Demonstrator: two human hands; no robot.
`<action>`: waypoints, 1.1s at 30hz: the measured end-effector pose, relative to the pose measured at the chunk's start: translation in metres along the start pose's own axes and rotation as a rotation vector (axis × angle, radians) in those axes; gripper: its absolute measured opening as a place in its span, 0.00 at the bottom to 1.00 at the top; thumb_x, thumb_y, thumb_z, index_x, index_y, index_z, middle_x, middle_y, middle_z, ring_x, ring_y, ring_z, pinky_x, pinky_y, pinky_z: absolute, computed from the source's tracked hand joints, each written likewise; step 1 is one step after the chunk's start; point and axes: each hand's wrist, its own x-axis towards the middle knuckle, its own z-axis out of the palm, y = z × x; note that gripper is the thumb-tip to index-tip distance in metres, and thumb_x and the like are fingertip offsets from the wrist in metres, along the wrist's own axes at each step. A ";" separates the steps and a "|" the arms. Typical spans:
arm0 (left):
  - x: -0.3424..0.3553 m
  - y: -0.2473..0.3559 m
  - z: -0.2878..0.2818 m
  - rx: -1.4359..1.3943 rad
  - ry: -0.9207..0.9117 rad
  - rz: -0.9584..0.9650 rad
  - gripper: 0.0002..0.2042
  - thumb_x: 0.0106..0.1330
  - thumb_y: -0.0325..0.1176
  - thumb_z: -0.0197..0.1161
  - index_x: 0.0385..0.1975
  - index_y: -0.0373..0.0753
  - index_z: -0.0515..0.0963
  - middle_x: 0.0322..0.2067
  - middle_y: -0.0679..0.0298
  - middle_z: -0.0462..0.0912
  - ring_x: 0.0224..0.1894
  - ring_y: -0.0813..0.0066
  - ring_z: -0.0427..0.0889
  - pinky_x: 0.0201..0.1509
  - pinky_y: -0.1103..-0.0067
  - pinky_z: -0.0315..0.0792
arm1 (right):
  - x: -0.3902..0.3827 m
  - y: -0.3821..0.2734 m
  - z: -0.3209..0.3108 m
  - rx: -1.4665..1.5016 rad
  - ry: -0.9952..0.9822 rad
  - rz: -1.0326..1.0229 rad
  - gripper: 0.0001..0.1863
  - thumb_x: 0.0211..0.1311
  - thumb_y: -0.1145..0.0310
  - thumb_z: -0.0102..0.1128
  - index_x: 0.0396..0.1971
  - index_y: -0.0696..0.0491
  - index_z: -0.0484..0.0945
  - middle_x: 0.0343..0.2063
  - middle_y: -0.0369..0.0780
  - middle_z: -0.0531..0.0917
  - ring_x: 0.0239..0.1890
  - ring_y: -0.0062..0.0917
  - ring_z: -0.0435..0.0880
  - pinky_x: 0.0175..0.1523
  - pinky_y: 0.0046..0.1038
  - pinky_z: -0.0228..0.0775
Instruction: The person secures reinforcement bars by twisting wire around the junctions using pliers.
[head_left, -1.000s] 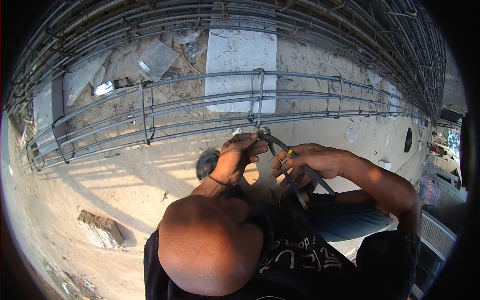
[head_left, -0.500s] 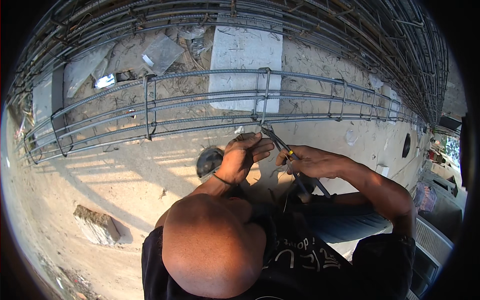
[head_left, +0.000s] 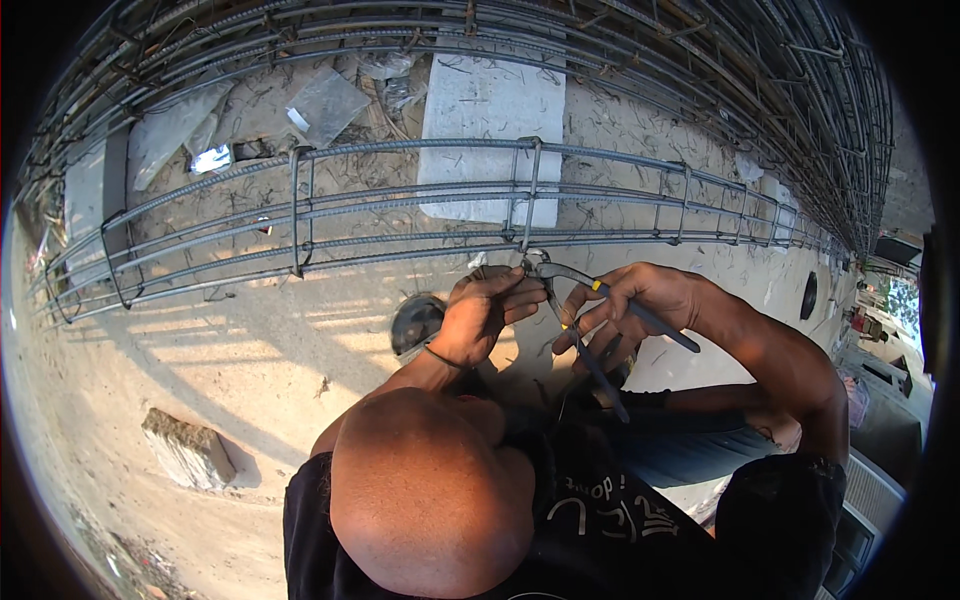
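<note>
Dark-handled pincers (head_left: 650,319) with yellow bands are in my right hand (head_left: 648,297). Their two handles are spread wide apart, with my fingers between and around them. The jaws sit just below a stirrup on the near bar of a long rebar cage (head_left: 400,262). My left hand (head_left: 478,318) is beside the jaws, just under that same bar. Its thumb and fingers are drawn together near the tool's head. Whatever they pinch is too small to make out. Square stirrups (head_left: 295,215) cross the cage's long bars at intervals.
Stacked rebar cages (head_left: 800,90) line the far side and the right. A pale slab (head_left: 490,110) lies beyond the cage, among scattered wire scraps and plastic sheets (head_left: 328,105). On the near side are a dark round object (head_left: 418,322) and a rough block (head_left: 188,450).
The pincers' handles have swung from close together to wide apart. My right hand has risen slightly and turned with them. My left hand has stayed in nearly the same place.
</note>
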 end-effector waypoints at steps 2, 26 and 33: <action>-0.002 0.001 0.002 0.038 0.024 0.015 0.12 0.66 0.33 0.57 0.40 0.29 0.72 0.40 0.50 0.80 0.41 0.63 0.82 0.45 0.74 0.77 | 0.006 0.008 -0.012 0.031 -0.047 -0.031 0.25 0.44 0.74 0.43 0.48 0.60 0.66 0.50 0.58 0.72 0.49 0.52 0.76 0.53 0.51 0.70; 0.013 -0.019 -0.001 -0.172 -0.098 0.029 0.11 0.68 0.30 0.53 0.44 0.29 0.69 0.46 0.51 0.74 0.52 0.61 0.74 0.61 0.68 0.68 | 0.006 0.005 0.025 -0.740 0.510 -0.045 0.08 0.57 0.75 0.44 0.36 0.58 0.67 0.26 0.43 0.75 0.23 0.32 0.79 0.28 0.36 0.76; 0.011 -0.022 0.043 -0.498 -0.503 -0.165 0.15 0.68 0.38 0.54 0.48 0.35 0.70 0.48 0.55 0.74 0.54 0.62 0.72 0.61 0.67 0.65 | 0.000 0.010 0.025 -1.989 0.755 -0.193 0.15 0.51 0.78 0.51 0.40 0.62 0.67 0.30 0.53 0.76 0.29 0.45 0.81 0.33 0.39 0.77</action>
